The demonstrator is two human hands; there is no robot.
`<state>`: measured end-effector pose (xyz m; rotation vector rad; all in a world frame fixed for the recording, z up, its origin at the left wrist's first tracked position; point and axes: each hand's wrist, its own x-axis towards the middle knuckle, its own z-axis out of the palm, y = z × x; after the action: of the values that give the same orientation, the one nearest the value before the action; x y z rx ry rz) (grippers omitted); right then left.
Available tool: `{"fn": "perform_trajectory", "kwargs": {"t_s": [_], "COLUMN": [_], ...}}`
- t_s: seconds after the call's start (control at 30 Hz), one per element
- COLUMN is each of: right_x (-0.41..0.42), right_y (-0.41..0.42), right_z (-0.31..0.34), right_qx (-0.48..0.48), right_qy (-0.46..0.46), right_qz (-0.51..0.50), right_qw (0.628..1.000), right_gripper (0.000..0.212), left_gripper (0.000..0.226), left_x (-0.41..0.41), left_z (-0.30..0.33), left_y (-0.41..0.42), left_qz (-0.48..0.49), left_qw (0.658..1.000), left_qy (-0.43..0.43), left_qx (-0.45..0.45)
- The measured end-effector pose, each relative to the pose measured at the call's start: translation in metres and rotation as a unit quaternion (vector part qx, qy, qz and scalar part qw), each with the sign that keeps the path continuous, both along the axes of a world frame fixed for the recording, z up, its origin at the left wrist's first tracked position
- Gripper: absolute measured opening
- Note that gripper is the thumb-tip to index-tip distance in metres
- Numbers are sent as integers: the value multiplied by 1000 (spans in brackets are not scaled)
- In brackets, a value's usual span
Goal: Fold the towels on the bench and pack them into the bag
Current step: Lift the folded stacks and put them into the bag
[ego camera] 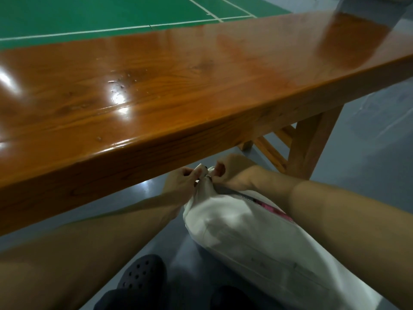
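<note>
Left hand [178, 183]: pinches white bag [241, 229] end below the bench [156, 90] edge.
Right hand [232, 173]: pinches zipper pull [209, 176].
Hidden: pink contents mostly covered.

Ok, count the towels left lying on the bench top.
0. The bench top in view is bare wood; its ends run out of view. Something pink shows through the white bag zipper.

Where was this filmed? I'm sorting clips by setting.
Probably an indoor sports hall: a green court floor marked with white lines lies beyond a long glossy wooden bench, with grey flooring beneath it.
</note>
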<state>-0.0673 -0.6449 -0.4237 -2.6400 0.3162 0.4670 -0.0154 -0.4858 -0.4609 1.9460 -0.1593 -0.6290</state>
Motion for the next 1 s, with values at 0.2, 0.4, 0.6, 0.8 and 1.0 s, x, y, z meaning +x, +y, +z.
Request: {"fn": "perform_trajectory", "kwargs": {"t_s": [0.2, 0.4, 0.6, 0.8, 1.0], "right_x": [1, -2, -3, -17, -66], "right_y": [-7, -14, -34, -54, -85], "right_z": [-2, 7, 21, 25, 32], "right_qx": [103, 248, 215, 159, 171], "right_qy": [12, 128, 224, 316, 333], "right_qz": [-65, -132, -124, -117, -188], "right_qw": [992, 951, 943, 928, 908], "right_gripper": [39, 20, 25, 26, 18], "left_gripper": [28, 30, 35, 33, 31], "left_x": [-1, -3, 3, 6, 7], "left_z": [2, 2, 3, -1, -3], "left_y": [-1, -1, -2, -4, -7], "left_qz": [2, -9, 6, 18, 12], "left_qw": [1000, 999, 999, 998, 997], "left_qy": [-1, -32, -28, -34, -42], "left_qx": [-2, 20, 36, 57, 70]}}
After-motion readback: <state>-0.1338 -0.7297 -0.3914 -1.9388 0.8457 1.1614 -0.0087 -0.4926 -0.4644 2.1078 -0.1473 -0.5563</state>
